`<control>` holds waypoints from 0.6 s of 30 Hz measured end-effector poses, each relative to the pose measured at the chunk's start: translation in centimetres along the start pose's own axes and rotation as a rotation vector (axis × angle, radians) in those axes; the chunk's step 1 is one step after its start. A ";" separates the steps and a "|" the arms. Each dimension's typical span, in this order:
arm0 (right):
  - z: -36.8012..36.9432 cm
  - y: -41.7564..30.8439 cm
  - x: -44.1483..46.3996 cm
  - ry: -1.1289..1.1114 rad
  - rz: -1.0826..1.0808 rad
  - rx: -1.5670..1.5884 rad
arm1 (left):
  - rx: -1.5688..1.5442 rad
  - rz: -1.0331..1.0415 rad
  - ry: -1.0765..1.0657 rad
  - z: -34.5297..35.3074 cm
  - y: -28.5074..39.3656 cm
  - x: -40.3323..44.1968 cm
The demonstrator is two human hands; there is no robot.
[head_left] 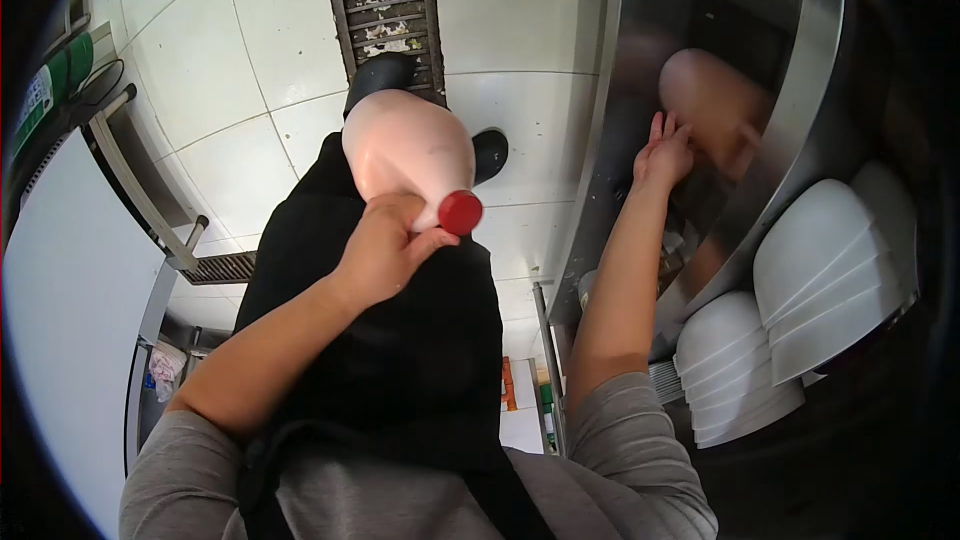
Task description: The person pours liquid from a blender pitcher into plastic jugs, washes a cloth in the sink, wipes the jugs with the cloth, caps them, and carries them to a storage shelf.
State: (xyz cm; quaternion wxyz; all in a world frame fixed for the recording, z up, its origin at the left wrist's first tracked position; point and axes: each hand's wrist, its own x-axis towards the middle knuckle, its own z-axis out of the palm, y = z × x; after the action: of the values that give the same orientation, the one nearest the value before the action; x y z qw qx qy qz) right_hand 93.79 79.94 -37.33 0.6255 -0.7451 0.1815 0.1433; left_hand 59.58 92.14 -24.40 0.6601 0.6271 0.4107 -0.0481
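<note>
My left hand (385, 248) is closed around the handle of a big pale pink plastic jug (405, 140) with a red cap (460, 213). The jug hangs in front of my black apron (370, 340), its cap toward me, and the cap is on. To the right, my right hand (663, 152) reaches out beside a shiny steel surface (690, 0). Its fingers are stretched apart with nothing in them. Whether the fingertips touch the steel I cannot tell. A blurred mirror image of a pinkish shape and a hand shows in the steel.
Two stacks of white dishes (830, 250) (735, 365) stand at the right. A slotted floor drain (385, 0) holding scraps crosses the white tiled floor (520, 0). At the left are a white worktop (75, 320) and a metal rail (150, 180). My black shoes (490, 155) are below.
</note>
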 end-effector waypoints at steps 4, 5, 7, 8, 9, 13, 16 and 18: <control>-1.5 2.7 -1.6 -0.246 0.185 -0.403 | 0.145 0.097 -0.044 0.6 2.0 0.5; -2.6 4.4 -2.8 -0.328 0.316 -0.426 | 0.139 0.092 -0.044 1.0 2.2 0.4; -2.4 6.8 -7.4 -0.430 0.642 -0.426 | 0.139 0.233 -0.099 2.1 2.7 0.9; -3.2 8.2 -9.3 -0.585 0.730 -0.293 | 0.148 0.261 -0.077 2.7 3.5 1.1; -3.5 8.7 -10.9 -0.654 1.019 -0.069 | 0.100 0.275 -0.082 3.0 4.6 1.1; -5.6 9.4 -14.9 -0.667 1.234 0.179 | -0.078 0.205 -0.199 4.1 7.9 2.3; -6.8 9.2 -14.5 -0.609 1.185 0.190 | -0.216 0.191 -0.254 5.9 9.6 3.0; -7.5 9.1 -13.5 -0.558 1.129 0.184 | -0.251 0.210 -0.247 7.6 10.2 4.2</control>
State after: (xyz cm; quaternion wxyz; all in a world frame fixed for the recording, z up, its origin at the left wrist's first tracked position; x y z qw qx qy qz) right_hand 77.51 72.42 -38.07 0.5388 -0.4123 0.3882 0.6237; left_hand 71.89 89.61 -19.79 0.7799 0.5686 0.2616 -0.0042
